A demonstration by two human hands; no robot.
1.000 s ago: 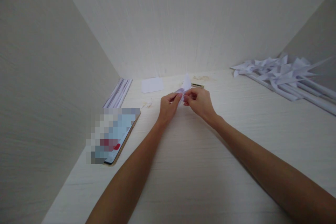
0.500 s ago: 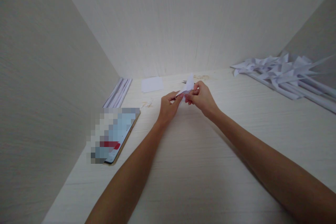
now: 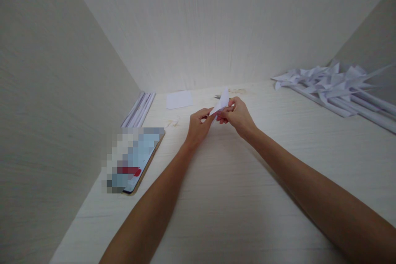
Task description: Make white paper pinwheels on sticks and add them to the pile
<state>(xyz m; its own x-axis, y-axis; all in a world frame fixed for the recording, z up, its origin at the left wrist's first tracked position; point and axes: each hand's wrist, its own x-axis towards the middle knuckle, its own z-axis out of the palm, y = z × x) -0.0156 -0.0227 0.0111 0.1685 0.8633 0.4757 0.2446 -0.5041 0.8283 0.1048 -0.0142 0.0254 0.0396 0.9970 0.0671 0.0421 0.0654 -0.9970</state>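
A small white sheet of paper (image 3: 222,102), bent into a pointed shape, is held up between my two hands over the far middle of the table. My left hand (image 3: 199,126) pinches its lower left part with thumb and fingers. From the other side, my right hand (image 3: 239,116) grips the lower right edge, its fingers curled. Part of the paper is hidden behind the fingers. Just behind it lie scissors (image 3: 217,97), of which mostly the blade tips show.
Several white paper pinwheels (image 3: 328,84) on rolled paper sticks lie at the far right. White paper rolls (image 3: 140,109) rest at the left wall, near flat white paper (image 3: 179,99). A partly blurred phone (image 3: 145,161) lies left of my arm. Walls rise behind and on both sides.
The paper between my hands has tilted more upright, and its left corner has turned inward. Both hands keep nearly the same place and hold on it.
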